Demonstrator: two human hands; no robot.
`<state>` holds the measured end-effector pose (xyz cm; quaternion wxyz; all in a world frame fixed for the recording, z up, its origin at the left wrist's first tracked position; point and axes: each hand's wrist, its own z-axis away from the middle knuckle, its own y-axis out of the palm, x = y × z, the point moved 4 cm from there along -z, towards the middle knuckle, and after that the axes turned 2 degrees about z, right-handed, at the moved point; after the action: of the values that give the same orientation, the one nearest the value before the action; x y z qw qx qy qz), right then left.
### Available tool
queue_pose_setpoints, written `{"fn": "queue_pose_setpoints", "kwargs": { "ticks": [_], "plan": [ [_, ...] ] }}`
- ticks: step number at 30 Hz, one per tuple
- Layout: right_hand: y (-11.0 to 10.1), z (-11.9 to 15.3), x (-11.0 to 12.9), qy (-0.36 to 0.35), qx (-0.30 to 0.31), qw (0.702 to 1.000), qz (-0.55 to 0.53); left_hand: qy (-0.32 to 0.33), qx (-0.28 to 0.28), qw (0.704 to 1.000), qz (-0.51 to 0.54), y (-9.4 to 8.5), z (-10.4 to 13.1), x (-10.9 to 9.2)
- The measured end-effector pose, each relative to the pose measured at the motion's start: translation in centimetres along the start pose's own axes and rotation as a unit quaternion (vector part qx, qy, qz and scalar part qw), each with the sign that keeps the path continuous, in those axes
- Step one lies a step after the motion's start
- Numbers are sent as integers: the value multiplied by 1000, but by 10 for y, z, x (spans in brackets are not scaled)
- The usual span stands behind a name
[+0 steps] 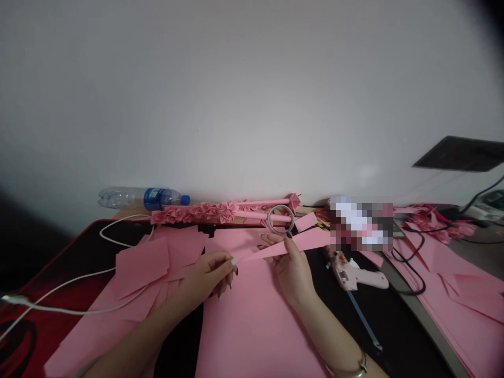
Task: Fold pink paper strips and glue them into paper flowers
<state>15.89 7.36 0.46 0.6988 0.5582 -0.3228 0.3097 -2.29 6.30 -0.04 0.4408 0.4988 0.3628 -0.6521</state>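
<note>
The right hand (291,268) is closed on a tapering pink strip (313,240), thumb on top, and the left hand (214,270) pinches its narrow end. The strip is above a large pink sheet (252,336). A ring (270,219) stands just beyond, near paper flowers (189,213); a glue gun (360,278) lies to the right, a bottle (155,198) far left.

Between the forearms (331,325), room lies over the pink sheet (252,325); beyond, the paper strip (309,241) obstructs.
</note>
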Motion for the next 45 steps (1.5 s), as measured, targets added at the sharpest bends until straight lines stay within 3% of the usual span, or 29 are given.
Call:
{"fn": "queue_pose_setpoints", "kwargs": {
  "ticks": [5, 14, 18, 26, 38, 45],
  "plan": [
    [8, 5, -5, -6, 49, 999, 24, -52, 46, 997, 35, 4, 4, 3],
    [6, 5, -5, 0, 60, 998, 33, -87, 108, 987, 86, 3, 3, 10],
    [5, 4, -3, -9, 56, 997, 45, -92, 98, 987, 89, 1, 3, 13],
    [6, 3, -2, -22, 48, 997, 52, -81, 20, 994, 64, -3, 2, 11],
    [0, 0, -3, -15, 40, 999, 23, -56, 32, 994, 87, -3, -2, 7],
    [-1, 0, -4, -12, 33, 999, 22, -69, -12, 997, 23, -8, 1, 6]
  ]
}}
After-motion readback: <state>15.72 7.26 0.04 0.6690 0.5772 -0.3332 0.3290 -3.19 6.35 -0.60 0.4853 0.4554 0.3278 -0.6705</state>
